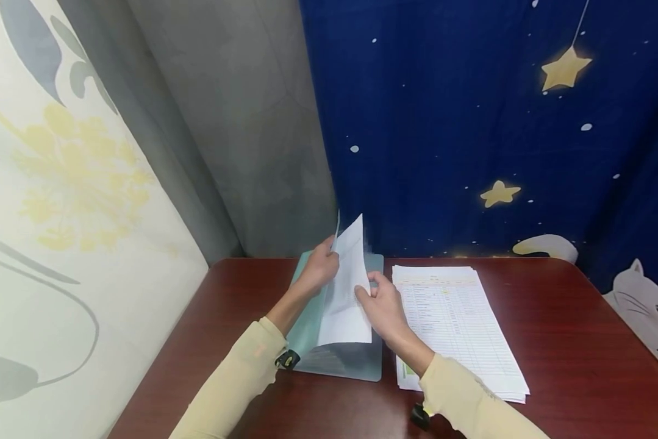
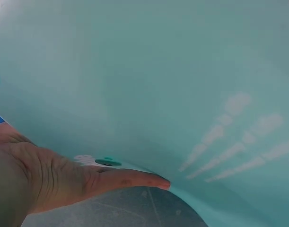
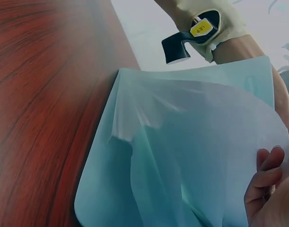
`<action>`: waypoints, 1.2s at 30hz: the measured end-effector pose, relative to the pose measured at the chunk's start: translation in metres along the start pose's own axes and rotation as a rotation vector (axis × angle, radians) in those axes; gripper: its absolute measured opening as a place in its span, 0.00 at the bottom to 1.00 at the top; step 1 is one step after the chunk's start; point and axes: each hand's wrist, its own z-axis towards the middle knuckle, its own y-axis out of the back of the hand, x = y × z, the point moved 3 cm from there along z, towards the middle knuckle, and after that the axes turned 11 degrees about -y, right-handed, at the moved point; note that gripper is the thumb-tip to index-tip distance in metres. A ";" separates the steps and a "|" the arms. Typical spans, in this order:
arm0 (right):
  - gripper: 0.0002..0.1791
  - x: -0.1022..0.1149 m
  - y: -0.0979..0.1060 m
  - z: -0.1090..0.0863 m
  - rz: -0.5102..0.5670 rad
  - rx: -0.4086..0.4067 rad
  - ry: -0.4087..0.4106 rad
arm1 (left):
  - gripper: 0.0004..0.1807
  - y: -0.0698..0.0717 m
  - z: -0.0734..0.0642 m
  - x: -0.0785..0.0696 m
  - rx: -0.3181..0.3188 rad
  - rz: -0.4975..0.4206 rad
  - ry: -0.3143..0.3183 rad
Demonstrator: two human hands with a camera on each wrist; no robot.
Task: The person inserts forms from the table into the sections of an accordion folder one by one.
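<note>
A teal folder (image 1: 356, 363) lies on the table with its cover raised. My left hand (image 1: 322, 266) grips the upper part of that cover. In the left wrist view the thumb of the left hand (image 2: 97, 182) lies along the edge of the teal folder cover (image 2: 149, 71); the other fingers are mostly hidden behind it. Over the folder stands a white paper sheet (image 1: 346, 311), tilted, with faint print. My right hand (image 1: 385, 305) pinches its right edge between thumb and fingers. The right wrist view shows curled fingers of the right hand (image 3: 267, 189) at the sheet's edge (image 3: 205, 109).
To the right of the folder lies a stack of printed table sheets (image 1: 460, 329), partly under the right forearm. Both rest on a dark red wooden table (image 1: 570, 341). Behind the table hang a grey curtain (image 1: 241, 122) and a blue starry curtain (image 1: 444, 122). A patterned white panel (image 1: 87, 274) borders the left.
</note>
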 end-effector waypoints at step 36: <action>0.12 -0.003 -0.035 0.007 -0.394 -0.064 0.034 | 0.35 -0.005 -0.002 0.002 -0.063 0.008 -0.041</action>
